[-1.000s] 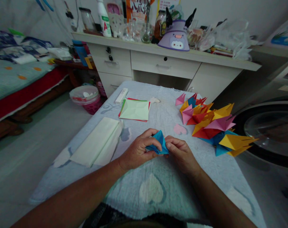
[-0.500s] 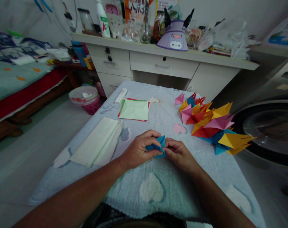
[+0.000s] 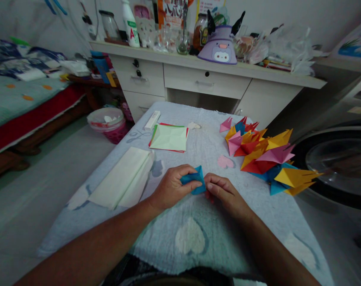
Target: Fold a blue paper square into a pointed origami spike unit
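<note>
A small folded blue paper [image 3: 200,174] is pinched between the thumb and fingers of my left hand [image 3: 173,186], above the middle of the cloth-covered table. My right hand [image 3: 223,192] is at the paper's right edge, its thumb and fingers closed together; whether they grip the paper's edge is too small to tell. Beyond my left hand lies a stack of square papers [image 3: 168,137], pale green on top with red and green edges. Many folded paper pieces [image 3: 258,153] in orange, red, pink and blue sit in a row on the right.
A folded pale sheet [image 3: 122,176] lies on the tablecloth [image 3: 191,238] at left, with a white narrow box [image 3: 152,120] behind it. A cluttered white desk [image 3: 206,81] stands beyond. A lined bin [image 3: 109,121] is left, a washing machine [image 3: 341,153] right.
My left hand has shifted slightly left with the blue paper, which now looks flatter. My right thumb and fingers have come off the paper's front and sit at its right edge.
</note>
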`<action>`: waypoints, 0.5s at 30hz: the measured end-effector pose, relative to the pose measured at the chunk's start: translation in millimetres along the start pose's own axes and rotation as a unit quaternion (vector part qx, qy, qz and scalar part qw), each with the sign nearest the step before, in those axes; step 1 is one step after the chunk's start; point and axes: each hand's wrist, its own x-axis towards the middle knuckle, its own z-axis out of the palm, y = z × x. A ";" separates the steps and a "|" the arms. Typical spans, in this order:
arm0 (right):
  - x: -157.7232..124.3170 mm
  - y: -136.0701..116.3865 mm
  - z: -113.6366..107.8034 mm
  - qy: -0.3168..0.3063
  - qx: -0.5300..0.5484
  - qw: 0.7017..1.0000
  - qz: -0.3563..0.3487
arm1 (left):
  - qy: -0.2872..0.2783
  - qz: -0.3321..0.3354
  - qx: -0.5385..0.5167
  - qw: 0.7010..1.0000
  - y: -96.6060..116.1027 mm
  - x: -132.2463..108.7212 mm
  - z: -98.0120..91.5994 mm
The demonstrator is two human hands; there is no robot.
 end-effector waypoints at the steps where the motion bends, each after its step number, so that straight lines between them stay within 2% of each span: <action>1: 0.0 0.1 1.3 0.002 0.002 1.000 -0.004 | 0.010 -0.014 0.001 1.000 -0.5 -0.1 0.5; 5: 2.6 3.9 7.1 0.039 -0.010 0.998 -0.038 | 0.047 -0.036 -0.017 0.998 -1.0 -1.4 3.5; 8: 4.6 6.6 8.5 0.061 -0.046 0.995 -0.062 | 0.058 -0.052 -0.083 0.993 0.3 -1.6 4.2; 11: 4.6 6.7 8.1 0.070 -0.096 0.990 -0.078 | 0.043 -0.084 -0.137 0.986 0.4 0.8 1.3; 15: 3.3 5.5 8.9 0.067 -0.153 0.982 -0.090 | -0.003 -0.105 -0.127 0.986 -2.6 5.0 -3.5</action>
